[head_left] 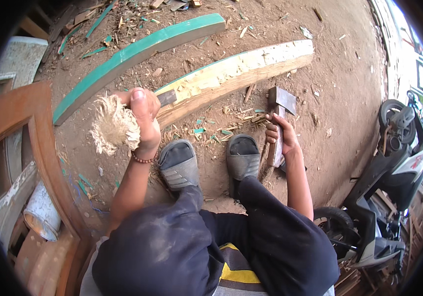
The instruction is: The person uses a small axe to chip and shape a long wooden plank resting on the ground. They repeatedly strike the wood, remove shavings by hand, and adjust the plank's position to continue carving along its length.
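Note:
My left hand [144,116] is closed round a chisel [167,97]. Its frayed, mushroomed handle end [115,126] sticks out toward me, and the flat metal blade meets the near part of a long wooden beam [231,71]. Pale, freshly cut wood shows on most of that beam's upper face, with a thin green painted edge left along its far side. In my right hand [284,133] is a hatchet [281,101], gripped by its wooden handle, head up and apart from the beam. Beyond lies a second beam [137,54], painted green on top.
Wood chips [243,116] and green paint flakes litter the dirt ground. My sandalled feet [179,165] are just short of the beam. A brown wooden frame [43,128] and a white bucket [42,212] stand at left; a motorcycle [394,172] is at right.

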Motion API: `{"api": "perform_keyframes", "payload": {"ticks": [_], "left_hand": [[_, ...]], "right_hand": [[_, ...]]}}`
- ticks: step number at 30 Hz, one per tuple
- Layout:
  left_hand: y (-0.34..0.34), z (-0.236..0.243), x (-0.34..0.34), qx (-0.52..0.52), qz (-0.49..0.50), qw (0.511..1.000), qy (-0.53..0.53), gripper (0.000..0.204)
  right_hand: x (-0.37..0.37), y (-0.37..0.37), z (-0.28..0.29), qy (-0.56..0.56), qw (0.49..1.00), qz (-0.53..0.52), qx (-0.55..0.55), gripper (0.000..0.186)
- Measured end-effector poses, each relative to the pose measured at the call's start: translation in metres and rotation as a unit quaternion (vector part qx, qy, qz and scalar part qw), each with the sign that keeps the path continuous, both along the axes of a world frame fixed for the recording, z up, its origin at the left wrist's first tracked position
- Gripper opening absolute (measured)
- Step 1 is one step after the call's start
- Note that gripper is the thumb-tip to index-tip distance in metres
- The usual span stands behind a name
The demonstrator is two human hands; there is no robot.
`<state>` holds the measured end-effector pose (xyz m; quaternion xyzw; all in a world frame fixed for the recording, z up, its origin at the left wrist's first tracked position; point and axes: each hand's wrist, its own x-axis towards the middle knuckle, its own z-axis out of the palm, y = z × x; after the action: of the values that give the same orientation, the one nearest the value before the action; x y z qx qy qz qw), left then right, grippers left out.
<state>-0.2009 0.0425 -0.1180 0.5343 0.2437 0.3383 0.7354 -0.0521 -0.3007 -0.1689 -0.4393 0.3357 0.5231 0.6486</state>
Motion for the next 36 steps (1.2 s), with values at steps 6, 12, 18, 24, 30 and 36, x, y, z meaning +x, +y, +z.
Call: {"api": "perform_keyframes", "payload": {"ticks": [6, 12, 18, 24, 30, 36], "left_hand": [[-0.015, 0.000, 0.003, 0.050, 0.061, 0.996, 0.042, 0.040], [-0.016, 0.001, 0.006, 0.050, 0.055, 0.996, 0.041, 0.040], [-0.021, -0.009, 0.017, 0.090, 0.078, 0.992, 0.039, 0.039], [-0.025, -0.009, 0.023, 0.255, 0.106, 0.956, 0.103, 0.031], [-0.020, -0.001, 0.025, 0.104, 0.124, 0.986, 0.040, 0.028], [-0.022, -0.005, 0.024, 0.173, 0.143, 0.971, 0.084, 0.025]], "right_hand": [[0.005, -0.009, -0.011, -0.019, 0.999, 0.030, 0.036, 0.031], [0.008, -0.017, -0.020, -0.020, 0.998, 0.047, 0.048, 0.033], [0.009, -0.022, -0.025, -0.028, 0.996, 0.063, 0.051, 0.029], [0.011, -0.024, -0.029, -0.018, 0.996, 0.057, 0.065, 0.030], [0.002, -0.031, -0.035, 0.048, 0.977, -0.046, 0.202, 0.030], [-0.013, -0.033, -0.034, 0.051, 0.957, -0.133, 0.255, 0.027]]}}
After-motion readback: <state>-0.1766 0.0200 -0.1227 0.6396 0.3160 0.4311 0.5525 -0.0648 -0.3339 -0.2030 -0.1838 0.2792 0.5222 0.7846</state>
